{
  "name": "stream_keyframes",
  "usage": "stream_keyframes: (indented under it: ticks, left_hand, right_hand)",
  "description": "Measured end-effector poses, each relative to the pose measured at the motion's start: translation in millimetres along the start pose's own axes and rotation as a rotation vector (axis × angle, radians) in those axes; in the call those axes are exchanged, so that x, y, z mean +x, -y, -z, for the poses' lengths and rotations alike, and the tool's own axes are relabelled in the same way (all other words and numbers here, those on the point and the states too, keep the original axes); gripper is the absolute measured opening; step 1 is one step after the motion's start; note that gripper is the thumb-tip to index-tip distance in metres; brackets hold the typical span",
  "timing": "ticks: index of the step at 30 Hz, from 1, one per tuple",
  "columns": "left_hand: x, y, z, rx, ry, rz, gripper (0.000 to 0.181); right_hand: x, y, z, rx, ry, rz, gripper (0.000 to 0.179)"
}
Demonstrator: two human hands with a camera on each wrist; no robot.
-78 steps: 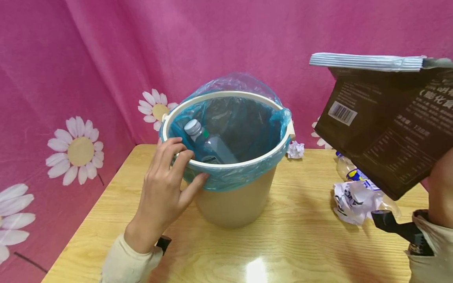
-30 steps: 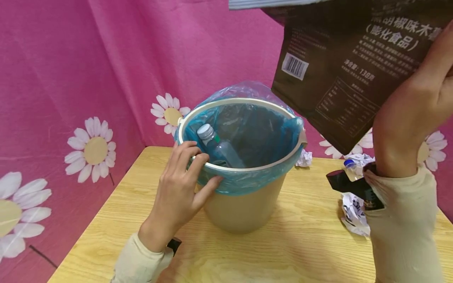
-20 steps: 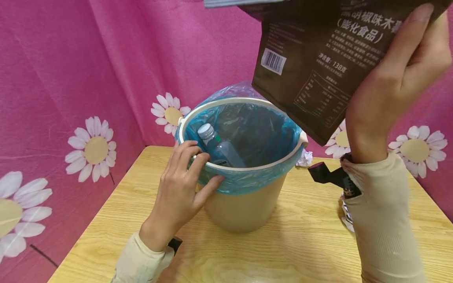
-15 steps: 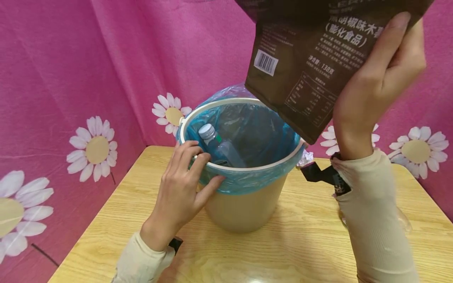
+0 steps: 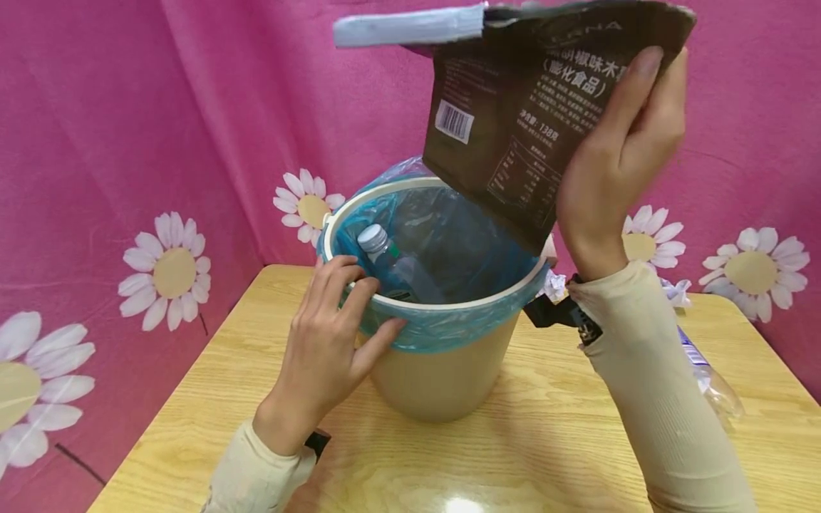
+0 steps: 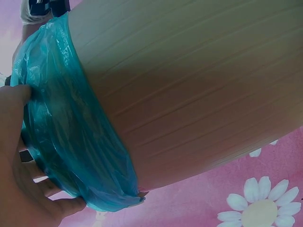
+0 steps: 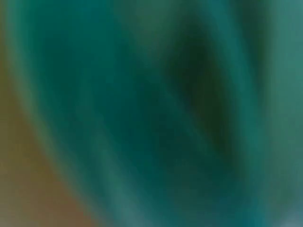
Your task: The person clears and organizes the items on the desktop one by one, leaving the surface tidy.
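A beige trash can (image 5: 442,377) with a blue plastic liner (image 5: 442,331) folded over its white rim stands mid-table. My left hand (image 5: 327,342) grips the near left of the rim, fingers over the edge and thumb outside against the liner. In the left wrist view that hand (image 6: 28,189) is around the lined edge. Inside the can lies a clear plastic bottle (image 5: 410,274) with a silvery cap. My right hand (image 5: 616,164) holds a dark brown snack bag (image 5: 494,135), tilted over the can's far right side. The right wrist view shows only blurred teal liner (image 7: 109,94).
Crumpled white paper (image 5: 553,285) lies behind the can at right, with another paper ball (image 5: 676,292) farther right. A clear plastic bottle (image 5: 715,388) lies partly hidden behind my right forearm. A pink daisy-printed cloth (image 5: 385,85) hangs behind the wooden table (image 5: 212,399).
My right hand has carried the snack bag leftward from the right side to over the can. My left hand has stayed on the rim. The view has shifted slightly.
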State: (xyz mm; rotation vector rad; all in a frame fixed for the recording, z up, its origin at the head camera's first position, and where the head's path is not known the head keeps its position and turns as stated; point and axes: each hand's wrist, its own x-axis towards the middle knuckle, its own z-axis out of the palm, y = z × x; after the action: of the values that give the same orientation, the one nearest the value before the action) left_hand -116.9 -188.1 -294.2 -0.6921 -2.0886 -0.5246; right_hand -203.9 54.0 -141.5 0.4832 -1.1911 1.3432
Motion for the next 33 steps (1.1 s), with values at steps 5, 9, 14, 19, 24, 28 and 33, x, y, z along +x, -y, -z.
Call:
stream_keyframes:
  ticks: [5,9,14,19,24,28,33]
  left_hand:
    - [1.3,-0.3,-0.3,0.002,-0.001,0.003,0.048]
    - [3.3,-0.4,-1.2,-0.004,-0.006,-0.008,0.048]
    - [1.9,-0.3,-1.6,0.006,-0.002,-0.005,0.050]
    - [-0.3,-0.7,-0.9,0.003,-0.003,0.011,0.053]
    - [-0.8,-0.8,-1.3,0.002,-0.009,0.011,0.051]
    - [-0.1,-1.6,-1.3,0.000,-0.006,0.009,0.053]
    - [0.3,-1.7,-1.3,0.011,0.001,0.011,0.056]
  right_hand:
    - [-8.6,-5.9,0.4,-0.102,0.052,-0.033,0.024]
    - [-16.1,-13.7,9.9,-0.144,0.124,-0.012,0.027]
    - [-24.1,-18.9,27.4,-0.238,0.248,0.029,0.027]
    - [-35.7,-19.3,40.8,-0.318,0.418,0.101,0.026]
    - [-46.7,-15.1,50.2,-0.277,0.556,0.173,0.033]
    - [-52.9,-9.5,59.5,-0.247,0.578,0.185,0.036]
    - [-58.1,-7.6,72.5,-0.252,0.575,0.164,0.033]
